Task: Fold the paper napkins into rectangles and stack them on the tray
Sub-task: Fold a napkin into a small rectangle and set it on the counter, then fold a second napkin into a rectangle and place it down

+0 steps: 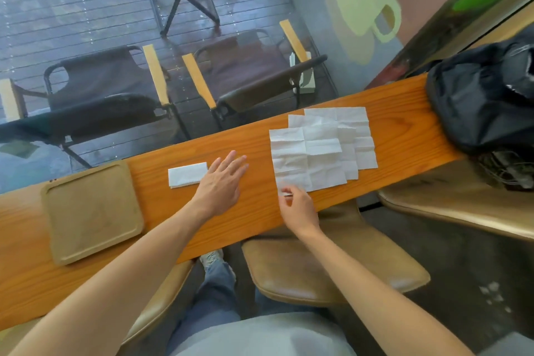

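Head view: right hand (299, 206) fingers pinch napkin (294, 165) corner to lift; left hand (224, 182) flat, fingers wide, beside folded napkin (187, 174); tray (92, 211) left, bare.

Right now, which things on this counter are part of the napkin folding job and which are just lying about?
Part of the job:
- folded napkin, beside the left hand
- unfolded napkins, overlapping; the right hand pinches the near corner of the front one
- tray, nothing on it

Just lying about:
- black bag at the counter's far right end
- chairs beyond the glass
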